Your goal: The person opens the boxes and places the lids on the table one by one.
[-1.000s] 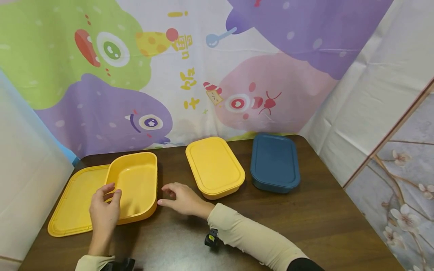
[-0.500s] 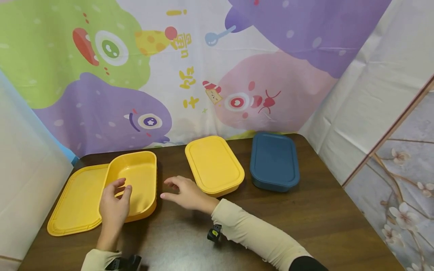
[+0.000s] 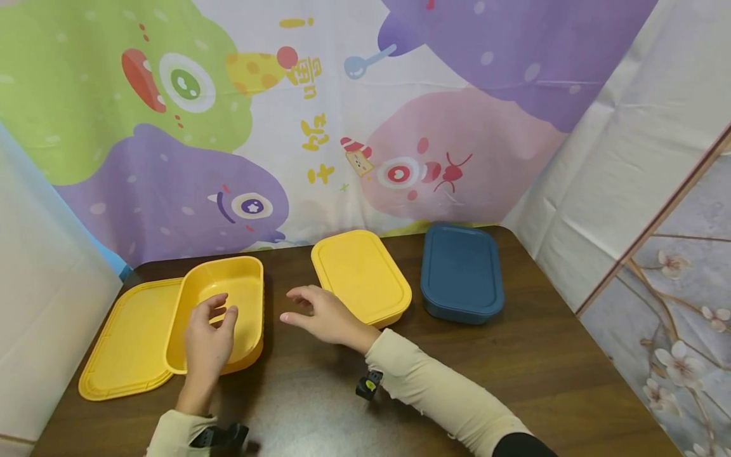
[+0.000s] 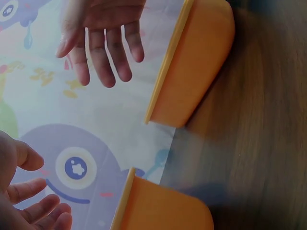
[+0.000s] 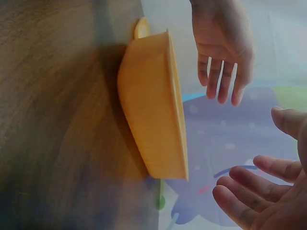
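Observation:
An open, hollow yellow lunch box stands at the left of the table, its left side overlapping a flat yellow lid. Over the box's near part hovers my left hand, fingers loosely bent and holding nothing. My right hand is in the air to the box's right, palm turned toward it, with nothing in its relaxed fingers. In the head view it covers the near left corner of a second yellow lunch box, which has its lid on. The right wrist view shows both hands above the open box's rim.
A dark blue lunch box with its lid on stands at the right of the wooden table. A cartoon-printed cloth hangs along the table's back edge, and pale sheets close off both sides.
My left hand has moved right, from the open box's left side to over it. My right hand has drawn back rightward, away from that box. The lunch boxes and lid stay put.

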Demonstrator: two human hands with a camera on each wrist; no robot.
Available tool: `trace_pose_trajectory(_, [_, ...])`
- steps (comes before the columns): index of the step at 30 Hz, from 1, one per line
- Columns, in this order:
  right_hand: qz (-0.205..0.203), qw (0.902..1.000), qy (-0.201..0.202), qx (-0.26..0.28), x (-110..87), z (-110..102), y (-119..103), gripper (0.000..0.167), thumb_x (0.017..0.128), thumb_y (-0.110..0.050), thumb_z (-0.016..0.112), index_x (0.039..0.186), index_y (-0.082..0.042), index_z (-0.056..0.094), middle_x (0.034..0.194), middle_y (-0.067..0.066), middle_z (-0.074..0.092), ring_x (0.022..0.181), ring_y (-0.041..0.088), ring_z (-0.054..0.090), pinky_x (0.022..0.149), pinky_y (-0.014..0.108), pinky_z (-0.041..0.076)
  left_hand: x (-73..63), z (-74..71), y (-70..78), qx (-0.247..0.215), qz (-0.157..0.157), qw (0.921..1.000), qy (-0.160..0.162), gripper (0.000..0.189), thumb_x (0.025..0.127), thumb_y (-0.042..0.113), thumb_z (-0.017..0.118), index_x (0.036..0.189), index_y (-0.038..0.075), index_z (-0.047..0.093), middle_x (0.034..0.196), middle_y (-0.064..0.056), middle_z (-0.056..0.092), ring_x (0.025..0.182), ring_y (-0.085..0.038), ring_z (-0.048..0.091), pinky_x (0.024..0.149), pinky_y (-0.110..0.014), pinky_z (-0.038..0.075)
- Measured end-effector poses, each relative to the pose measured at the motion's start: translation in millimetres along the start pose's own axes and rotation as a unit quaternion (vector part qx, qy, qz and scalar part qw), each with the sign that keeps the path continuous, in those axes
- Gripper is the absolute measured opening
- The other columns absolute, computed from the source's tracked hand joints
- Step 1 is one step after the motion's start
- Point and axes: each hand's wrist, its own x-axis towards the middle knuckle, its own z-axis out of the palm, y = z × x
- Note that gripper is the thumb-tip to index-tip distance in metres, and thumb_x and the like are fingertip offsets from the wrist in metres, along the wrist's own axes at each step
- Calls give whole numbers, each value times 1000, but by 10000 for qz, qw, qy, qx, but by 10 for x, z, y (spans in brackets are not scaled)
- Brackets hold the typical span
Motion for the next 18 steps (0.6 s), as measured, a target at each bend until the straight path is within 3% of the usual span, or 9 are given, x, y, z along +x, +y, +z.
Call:
trace_pose_trajectory(11, [47,9999,88,-105,12,-172,-6,49,94,-38,63,133,-9,57,125,6,64,114,19,60,98,31,50,-3,135,77,-152,26,9997,-172,31,93,9,59,121,-3,60,116,-22,59,105,-36,60,75,0,32])
trace_pose_trajectory(14, [132,9998,94,-84,16,-221,-4,50,94,-39,63,134,-10,56,127,5,63,116,18,59,99,32,49,-10,177,118,-175,40,9996,-237,31,93,9,59,122,-3,60,116,-22,59,105,-35,59,80,-11,40])
trace_pose_trajectory(18, [185,9997,93,-123,28,-275,16,51,93,-40,63,135,-11,55,128,4,62,118,18,58,99,32,48,-16,235,173,-198,52,9993,-324,31,94,10,59,122,-2,60,116,-22,58,104,-35,59,87,-37,49])
